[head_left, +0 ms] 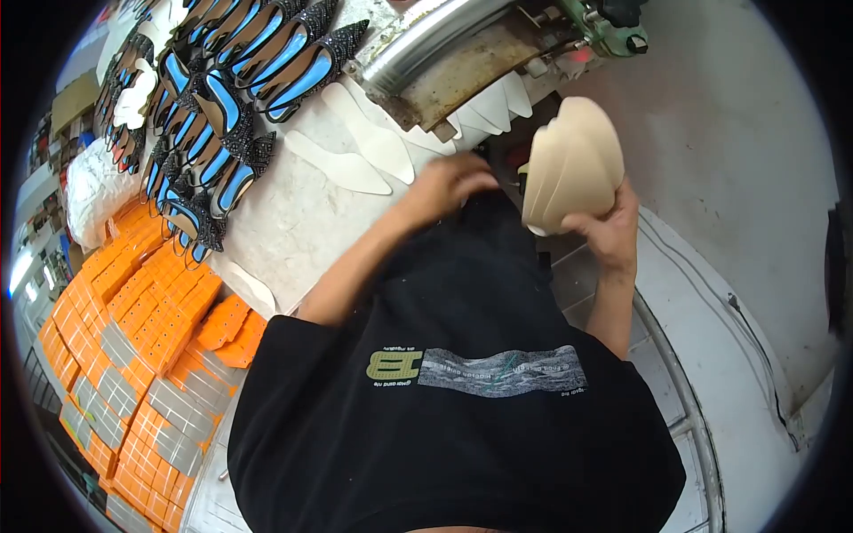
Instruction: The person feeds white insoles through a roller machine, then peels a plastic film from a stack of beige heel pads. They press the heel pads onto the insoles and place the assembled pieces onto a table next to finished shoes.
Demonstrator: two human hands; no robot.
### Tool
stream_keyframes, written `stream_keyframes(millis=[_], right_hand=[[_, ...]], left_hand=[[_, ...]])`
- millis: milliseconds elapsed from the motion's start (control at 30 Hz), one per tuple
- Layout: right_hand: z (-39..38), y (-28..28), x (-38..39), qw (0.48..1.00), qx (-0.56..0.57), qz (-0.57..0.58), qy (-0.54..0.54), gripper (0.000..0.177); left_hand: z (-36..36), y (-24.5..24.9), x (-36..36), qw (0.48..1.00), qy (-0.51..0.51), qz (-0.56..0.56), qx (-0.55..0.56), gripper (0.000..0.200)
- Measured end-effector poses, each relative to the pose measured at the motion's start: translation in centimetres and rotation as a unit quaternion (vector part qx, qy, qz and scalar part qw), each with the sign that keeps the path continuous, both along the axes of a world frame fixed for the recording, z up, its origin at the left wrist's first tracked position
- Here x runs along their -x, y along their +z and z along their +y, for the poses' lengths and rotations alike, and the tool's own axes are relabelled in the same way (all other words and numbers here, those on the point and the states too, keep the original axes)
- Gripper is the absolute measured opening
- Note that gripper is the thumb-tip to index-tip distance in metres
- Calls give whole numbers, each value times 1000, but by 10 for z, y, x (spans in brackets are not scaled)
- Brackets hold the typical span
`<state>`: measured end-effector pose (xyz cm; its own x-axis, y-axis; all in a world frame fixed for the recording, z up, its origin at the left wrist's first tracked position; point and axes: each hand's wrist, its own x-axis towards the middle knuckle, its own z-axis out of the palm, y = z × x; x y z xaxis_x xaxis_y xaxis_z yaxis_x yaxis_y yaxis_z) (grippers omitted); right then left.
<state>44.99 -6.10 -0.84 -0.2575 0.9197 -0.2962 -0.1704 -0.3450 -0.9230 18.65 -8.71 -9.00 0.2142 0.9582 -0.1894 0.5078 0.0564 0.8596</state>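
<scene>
My right hand (607,233) grips a fanned stack of beige insoles (576,164), thumb on the near face, held up to the right of the table edge. My left hand (449,185) is by the table's front edge, slightly blurred, its fingers partly bent and apart with nothing visible in them. Just beyond it lie loose white insoles (369,133) on the pale tabletop (267,222). More white insoles (487,111) lie fanned beneath a machine with a metal roller (435,44).
Several black glittery pointed shoes with blue insoles (227,107) crowd the table's far left. Orange boxes (151,293) are stacked at the left, near a clear plastic bag (98,191). A cable (755,333) runs along the right, by a curved metal rail (680,382).
</scene>
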Motion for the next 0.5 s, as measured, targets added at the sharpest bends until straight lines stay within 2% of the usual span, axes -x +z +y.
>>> stream_keyframes(millis=[33,67,100,233,267,400,433,500], right_hand=[[0,12,7,1000,-3,-2,26,80],[-4,20,15,999,-3,-3,53,88],[-10,22,23,998,-3,1,55,88],[-15,33,44,994,-52,88,29,94],[-15,37,46,994,-56,90,38,94],[-16,54,52,990,-126,50,50,77],[-14,56,50,989,-127,50,51,77],[-4,61,48,970,-208,-52,111,65]], left_hand=[[-5,44,-17,981,59,-177,57,18],[-2,76,-23,924,115,-345,114,25],[7,95,-18,925,118,-343,114,25],[30,152,5,791,115,-567,202,26],[29,152,8,791,119,-568,193,26],[26,137,17,672,115,-702,208,21],[25,137,15,672,115,-702,206,21],[25,136,12,666,146,-697,224,19]])
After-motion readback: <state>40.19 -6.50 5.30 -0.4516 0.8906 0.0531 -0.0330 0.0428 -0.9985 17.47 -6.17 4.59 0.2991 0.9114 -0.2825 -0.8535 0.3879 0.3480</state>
